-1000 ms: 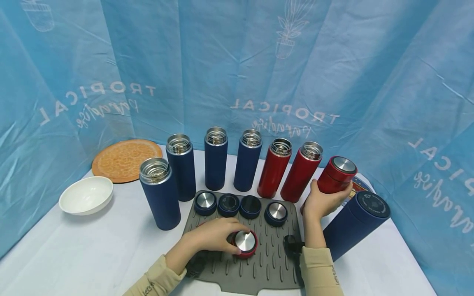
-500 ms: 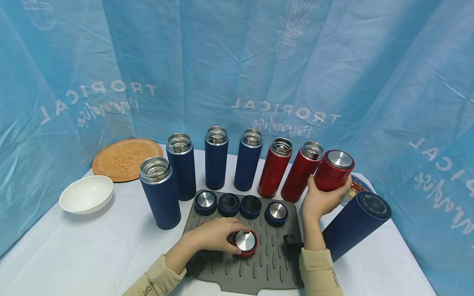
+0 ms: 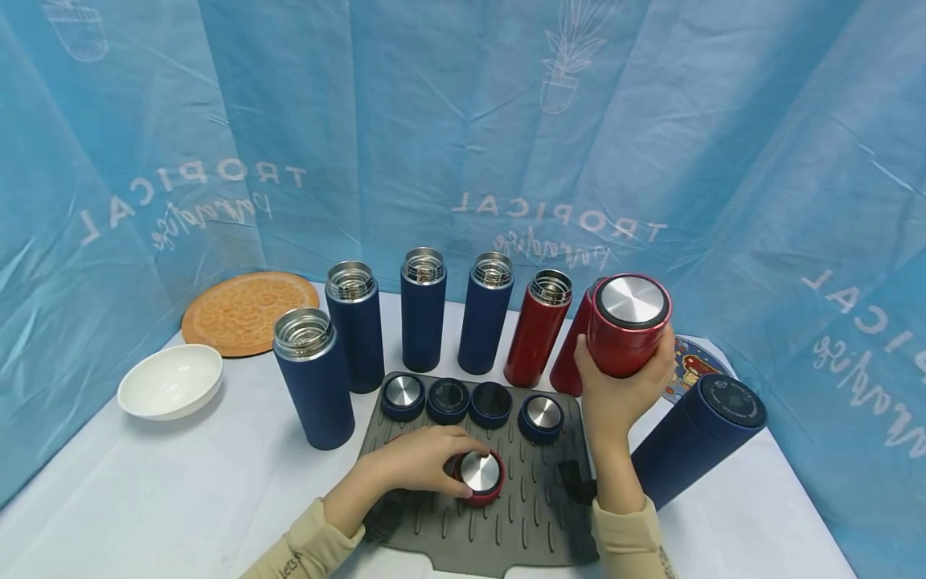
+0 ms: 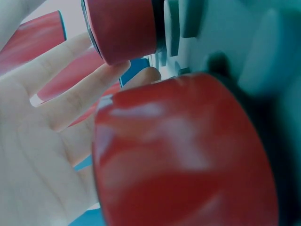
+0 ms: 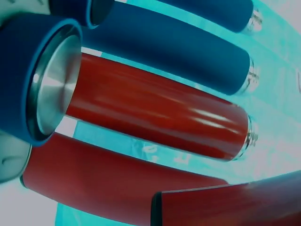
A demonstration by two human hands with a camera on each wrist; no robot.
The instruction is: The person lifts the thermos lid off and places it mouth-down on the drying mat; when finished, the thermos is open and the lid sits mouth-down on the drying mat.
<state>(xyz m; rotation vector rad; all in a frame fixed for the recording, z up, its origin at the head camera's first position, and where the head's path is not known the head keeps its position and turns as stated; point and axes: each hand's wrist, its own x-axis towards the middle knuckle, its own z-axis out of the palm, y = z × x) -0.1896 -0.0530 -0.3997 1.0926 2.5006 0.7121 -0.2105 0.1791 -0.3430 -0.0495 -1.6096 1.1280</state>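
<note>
My left hand (image 3: 427, 458) grips a red bottle lid (image 3: 480, 473) with a brushed steel top, thumb and fingers at its sides, on a dark grey ribbed mat (image 3: 521, 515). Close under the palm, the left wrist view shows another red lid (image 4: 183, 155), almost wholly covered in the head view. My right hand (image 3: 618, 406) holds a red bottle (image 3: 628, 350) with a steel-topped lid in the air, its top tilted towards me. Behind it stand two red bottles: an open one (image 3: 537, 334) and another (image 3: 567, 358), whose mouth is now covered.
Several open blue bottles (image 3: 422, 322) stand at the back and left. Blue lids (image 3: 490, 404) line the mat's far edge. A capped blue bottle (image 3: 694, 438) is by my right forearm. A white bowl (image 3: 170, 382) and an orange round mat (image 3: 249, 314) lie left.
My right hand has brought the red bottle leftward and up, nearer the camera, so it now covers much of the red bottle behind. My left hand has stayed on the lid.
</note>
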